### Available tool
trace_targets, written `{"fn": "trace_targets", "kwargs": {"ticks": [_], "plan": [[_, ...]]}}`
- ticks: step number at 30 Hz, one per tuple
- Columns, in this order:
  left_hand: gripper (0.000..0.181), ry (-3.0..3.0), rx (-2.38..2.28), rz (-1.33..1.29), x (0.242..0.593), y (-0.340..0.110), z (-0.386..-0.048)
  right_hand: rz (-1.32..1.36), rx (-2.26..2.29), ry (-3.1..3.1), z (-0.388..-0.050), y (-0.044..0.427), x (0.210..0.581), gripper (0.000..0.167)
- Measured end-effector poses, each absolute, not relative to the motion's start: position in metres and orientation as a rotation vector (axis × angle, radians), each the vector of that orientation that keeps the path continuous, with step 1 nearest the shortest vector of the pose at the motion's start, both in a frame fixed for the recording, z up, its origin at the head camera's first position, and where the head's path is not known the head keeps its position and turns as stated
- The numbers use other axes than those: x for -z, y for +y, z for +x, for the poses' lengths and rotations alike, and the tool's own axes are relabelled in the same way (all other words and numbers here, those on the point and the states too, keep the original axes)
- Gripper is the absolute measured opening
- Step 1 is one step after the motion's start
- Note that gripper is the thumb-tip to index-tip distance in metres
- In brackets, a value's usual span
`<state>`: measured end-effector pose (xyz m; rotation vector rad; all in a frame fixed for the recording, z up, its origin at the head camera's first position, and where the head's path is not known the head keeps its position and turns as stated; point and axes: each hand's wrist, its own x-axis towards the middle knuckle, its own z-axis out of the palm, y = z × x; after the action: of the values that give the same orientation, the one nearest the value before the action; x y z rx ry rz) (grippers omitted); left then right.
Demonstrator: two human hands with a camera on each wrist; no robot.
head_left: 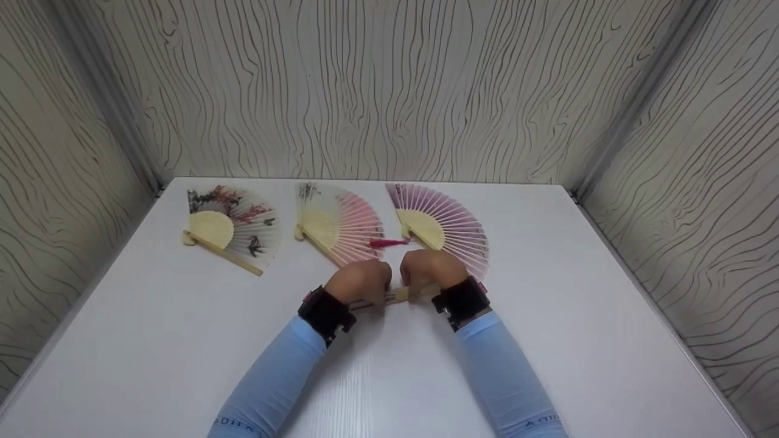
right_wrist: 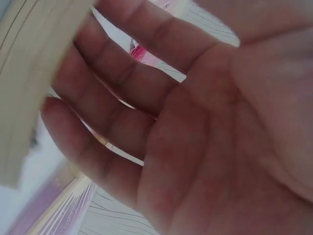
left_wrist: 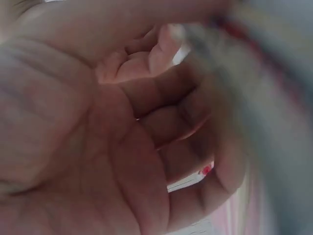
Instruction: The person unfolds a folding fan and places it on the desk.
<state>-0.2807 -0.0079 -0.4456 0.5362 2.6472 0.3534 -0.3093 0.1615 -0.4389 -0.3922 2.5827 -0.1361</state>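
Note:
Both hands hold a folded hand fan (head_left: 398, 295) level, low over the front-middle of the white table. My left hand (head_left: 362, 280) grips its left part, where the folded leaf shows as a blurred patterned strip (left_wrist: 264, 107) in the left wrist view. On the other end, my right hand (head_left: 433, 269) pinches the pale wooden ribs (right_wrist: 34, 68), stacked flat together in the right wrist view. Just behind the hands lie a pink-and-white spread fan (head_left: 359, 222) and a purple spread fan (head_left: 459, 228). The right hand hides part of the purple one.
A white spread fan (head_left: 243, 213) with painted blossoms and birds lies at the back left, in a row with the other two. A red tassel (head_left: 387, 243) lies by the purple fan's pivot. Wood-grain panels (head_left: 365, 91) wall the white table (head_left: 608, 340) at back and sides.

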Motion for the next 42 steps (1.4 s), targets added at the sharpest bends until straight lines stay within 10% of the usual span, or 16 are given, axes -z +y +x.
{"fn": "trace_targets", "kwargs": {"ticks": [19, 26, 36, 42], "plan": [[0.031, 3.084, -0.562, 0.719, 0.429, -0.032, -0.308, -0.751, 0.493, 2.888, -0.325, 0.171, 0.434, 0.008], [0.088, 3.424, -1.514, 0.591, 0.424, -0.030, -0.315, -0.662, 1.257, 3.011, -0.330, 0.169, 0.425, 0.017], [0.033, 2.586, -1.997, 0.453, 0.417, -0.020, -0.322, -0.431, 1.826, 2.529, -0.327, 0.158, 0.418, 0.025], [0.029, 2.466, -2.016, 0.405, 0.422, -0.017, -0.333, -0.427, 1.739, 2.491, -0.331, 0.165, 0.416, 0.027]]}}
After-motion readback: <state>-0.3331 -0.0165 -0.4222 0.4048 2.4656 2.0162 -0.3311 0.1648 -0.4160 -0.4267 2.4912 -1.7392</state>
